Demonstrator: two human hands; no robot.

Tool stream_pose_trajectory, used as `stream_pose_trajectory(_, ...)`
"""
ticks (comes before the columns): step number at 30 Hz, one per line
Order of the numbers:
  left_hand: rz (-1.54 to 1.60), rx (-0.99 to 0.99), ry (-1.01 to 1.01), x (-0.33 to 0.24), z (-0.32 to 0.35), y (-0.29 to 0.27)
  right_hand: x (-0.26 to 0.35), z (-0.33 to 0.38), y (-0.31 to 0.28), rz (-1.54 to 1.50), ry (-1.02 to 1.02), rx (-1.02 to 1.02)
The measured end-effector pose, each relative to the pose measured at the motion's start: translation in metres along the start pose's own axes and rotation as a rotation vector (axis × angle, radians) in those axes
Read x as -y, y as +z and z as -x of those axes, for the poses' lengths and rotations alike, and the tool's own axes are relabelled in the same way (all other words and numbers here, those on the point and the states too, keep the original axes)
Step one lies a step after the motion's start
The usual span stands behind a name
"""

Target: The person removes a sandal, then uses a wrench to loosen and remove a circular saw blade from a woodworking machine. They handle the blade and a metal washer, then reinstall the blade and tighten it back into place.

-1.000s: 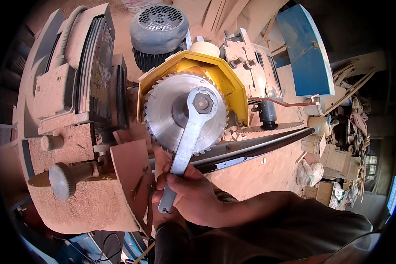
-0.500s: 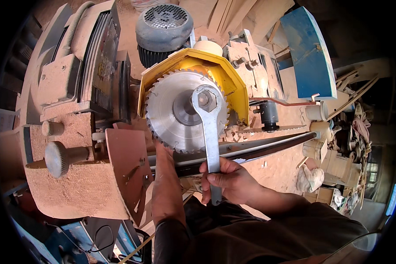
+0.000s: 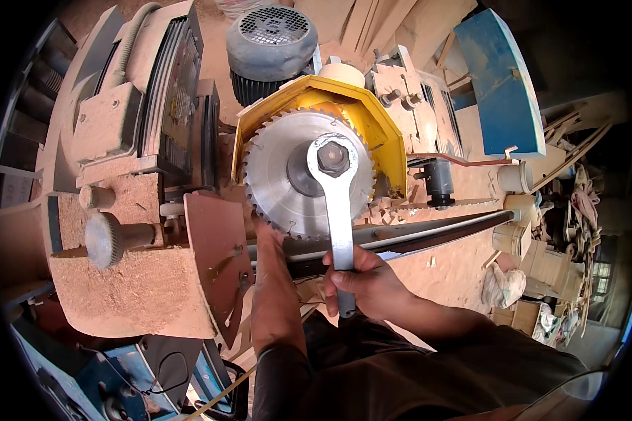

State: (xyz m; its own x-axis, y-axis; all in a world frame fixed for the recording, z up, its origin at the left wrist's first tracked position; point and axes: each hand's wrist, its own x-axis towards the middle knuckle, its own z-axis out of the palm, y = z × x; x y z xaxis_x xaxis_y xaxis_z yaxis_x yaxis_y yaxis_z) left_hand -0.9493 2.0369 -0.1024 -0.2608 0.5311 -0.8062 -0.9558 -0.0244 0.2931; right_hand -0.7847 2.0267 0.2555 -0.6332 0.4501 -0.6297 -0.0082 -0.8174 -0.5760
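Observation:
In my right hand is a ring wrench, the fingers wrapped round its lower handle. Its ring end frames the dark nut at the centre of a toothed circular saw blade; whether it is fully seated on the nut I cannot tell. A yellow blade guard surrounds the blade's upper part and right side. My left forearm reaches up to the blade's lower edge, where my left hand passes behind the blade and its fingers are hidden.
Left of the blade stands sawdust-covered machinery with a ridged knob and a reddish-brown plate. A grey motor is behind the guard. A long dark rail runs below the blade. A blue panel stands at the far right.
The wrench's ring has come into line with the nut, which now shows inside the opening. My right hand still grips the handle. The whole view has shifted slightly.

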Motion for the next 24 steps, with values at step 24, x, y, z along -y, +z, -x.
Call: stream_pose_trajectory(24,-0.079,-0.001,-0.142,0.015,0.013,-0.041,-0.007,-0.019,0.052,-0.311,0.006,0.070)
